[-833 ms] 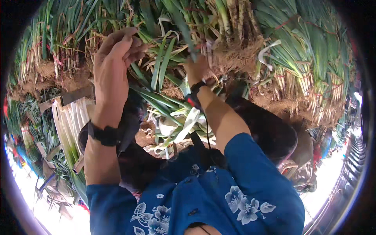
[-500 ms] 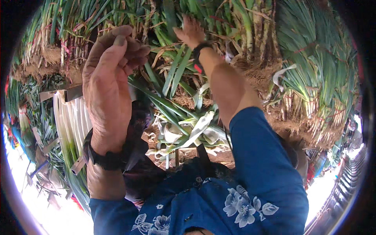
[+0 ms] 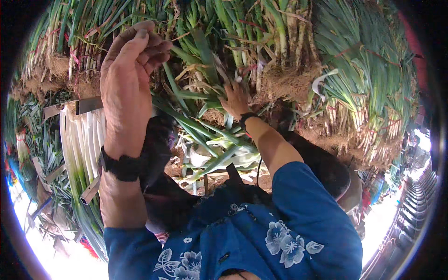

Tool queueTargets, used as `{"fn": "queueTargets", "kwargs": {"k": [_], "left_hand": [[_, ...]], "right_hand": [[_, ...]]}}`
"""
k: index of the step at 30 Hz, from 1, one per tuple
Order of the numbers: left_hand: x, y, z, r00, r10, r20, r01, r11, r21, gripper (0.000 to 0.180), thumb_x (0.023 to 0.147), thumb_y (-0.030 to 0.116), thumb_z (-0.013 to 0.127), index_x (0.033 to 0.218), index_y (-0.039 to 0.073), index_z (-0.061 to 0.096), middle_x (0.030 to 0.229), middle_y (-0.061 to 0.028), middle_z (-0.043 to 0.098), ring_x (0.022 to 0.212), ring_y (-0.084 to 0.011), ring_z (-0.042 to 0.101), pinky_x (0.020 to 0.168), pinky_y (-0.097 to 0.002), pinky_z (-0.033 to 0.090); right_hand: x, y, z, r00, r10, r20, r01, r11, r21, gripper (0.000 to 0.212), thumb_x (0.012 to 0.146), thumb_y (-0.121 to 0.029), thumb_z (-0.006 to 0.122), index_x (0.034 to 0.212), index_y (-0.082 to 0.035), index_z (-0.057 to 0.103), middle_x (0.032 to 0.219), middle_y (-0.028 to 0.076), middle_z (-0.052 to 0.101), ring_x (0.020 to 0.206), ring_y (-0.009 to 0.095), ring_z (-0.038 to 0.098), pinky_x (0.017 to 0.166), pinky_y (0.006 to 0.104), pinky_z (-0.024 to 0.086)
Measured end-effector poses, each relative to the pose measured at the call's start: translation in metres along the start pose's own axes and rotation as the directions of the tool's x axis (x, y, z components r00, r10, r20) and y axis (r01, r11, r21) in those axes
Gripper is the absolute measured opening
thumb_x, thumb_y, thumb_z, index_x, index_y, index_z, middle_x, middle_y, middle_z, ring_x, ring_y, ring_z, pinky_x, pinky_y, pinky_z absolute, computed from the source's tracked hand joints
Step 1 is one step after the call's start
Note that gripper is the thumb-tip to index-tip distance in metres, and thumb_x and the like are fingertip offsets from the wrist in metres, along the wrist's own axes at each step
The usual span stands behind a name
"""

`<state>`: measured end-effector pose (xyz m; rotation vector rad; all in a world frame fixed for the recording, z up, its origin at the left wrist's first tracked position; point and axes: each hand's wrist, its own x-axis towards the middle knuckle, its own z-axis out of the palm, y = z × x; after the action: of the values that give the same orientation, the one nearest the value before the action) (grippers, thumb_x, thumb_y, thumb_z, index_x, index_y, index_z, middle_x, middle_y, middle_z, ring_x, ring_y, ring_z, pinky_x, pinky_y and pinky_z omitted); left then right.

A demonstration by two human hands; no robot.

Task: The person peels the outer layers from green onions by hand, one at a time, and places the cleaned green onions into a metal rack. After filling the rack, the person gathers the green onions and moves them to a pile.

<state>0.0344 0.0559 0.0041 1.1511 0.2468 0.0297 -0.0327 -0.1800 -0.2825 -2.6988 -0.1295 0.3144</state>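
My left hand (image 3: 127, 70) is raised on the left, in front of the green onion bunches. Its fingers curve loosely, the thumb lies near them, and nothing shows in its grasp. At the middle, my right hand (image 3: 235, 99) reaches low among the green onions, its fingers closed around pale, withered leaves (image 3: 222, 70) that are partly blurred. Just left of it stand green onion leaves (image 3: 205, 56). Below lie loose green leaves (image 3: 219, 133) and pale, limp ones (image 3: 199, 156).
Tied green onion bunches with brown roots (image 3: 287, 81) stand across the back, and more bunches (image 3: 373, 93) fill the right. At left, thick white-stemmed green onions (image 3: 84, 140) hang beside a metal bar (image 3: 88, 105). My dark-clad knee (image 3: 322, 170) is near my right arm.
My right hand has come back toward me from the far green onions, and its fingers have closed on withered leaves. My left hand stays raised, slightly higher.
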Motion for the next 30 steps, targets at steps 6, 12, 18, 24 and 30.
{"fn": "queueTargets", "kwargs": {"k": [6,12,18,24,30], "left_hand": [[0.007,-0.003,-0.009,0.999,0.004,-0.045,-0.003,1.000,0.030,0.024,0.089,0.011,0.051,0.107,-0.003,0.060,0.090,-0.0109,0.064,0.082,-0.0212,0.065,0.075,-0.0308,0.050],[0.021,-0.013,-0.001,0.999,-0.014,-0.048,0.016,0.999,0.052,0.025,0.089,0.011,0.052,0.108,-0.004,0.059,0.088,-0.0117,0.063,0.083,-0.0227,0.065,0.074,-0.0325,0.051],[0.016,-0.018,0.017,0.999,-0.036,-0.015,0.038,0.979,0.201,0.026,0.089,0.015,0.055,0.107,-0.002,0.060,0.086,-0.0080,0.063,0.078,-0.0183,0.063,0.073,-0.0293,0.050],[0.016,-0.027,0.025,0.991,-0.126,0.049,0.113,0.971,0.212,0.023,0.089,0.017,0.056,0.105,0.001,0.061,0.084,-0.0041,0.062,0.076,-0.0149,0.061,0.071,-0.0280,0.049],[0.025,-0.037,0.036,0.994,-0.094,0.051,0.079,0.967,0.244,0.025,0.089,0.017,0.055,0.107,0.000,0.060,0.083,-0.0036,0.062,0.076,-0.0139,0.061,0.071,-0.0265,0.049]], "right_hand": [[-0.098,-0.003,0.014,0.991,0.104,0.090,-0.100,0.994,-0.041,0.046,0.076,-0.027,0.061,0.116,-0.007,0.052,0.107,0.021,0.054,0.097,0.038,0.054,0.081,0.0492,0.044],[-0.229,-0.046,0.049,0.464,-0.332,0.821,-0.067,0.912,0.406,0.026,0.076,-0.022,0.056,0.094,-0.004,0.058,0.076,0.018,0.059,0.074,0.035,0.060,0.066,0.0468,0.047],[-0.169,-0.027,0.051,0.500,-0.350,0.792,0.070,0.928,0.365,0.020,0.077,-0.023,0.054,0.079,-0.003,0.058,0.072,0.018,0.059,0.066,0.033,0.059,0.059,0.0459,0.047],[0.002,0.028,-0.062,0.992,-0.061,0.114,0.063,0.998,-0.014,0.025,0.078,-0.029,0.058,0.091,-0.008,0.059,0.078,0.011,0.061,0.073,0.027,0.061,0.059,0.0417,0.048],[0.133,0.112,-0.205,0.751,0.222,-0.622,-0.230,0.971,0.070,0.020,0.072,-0.026,0.061,0.084,-0.010,0.063,0.081,0.017,0.065,0.080,0.035,0.063,0.068,0.0453,0.049]]}}
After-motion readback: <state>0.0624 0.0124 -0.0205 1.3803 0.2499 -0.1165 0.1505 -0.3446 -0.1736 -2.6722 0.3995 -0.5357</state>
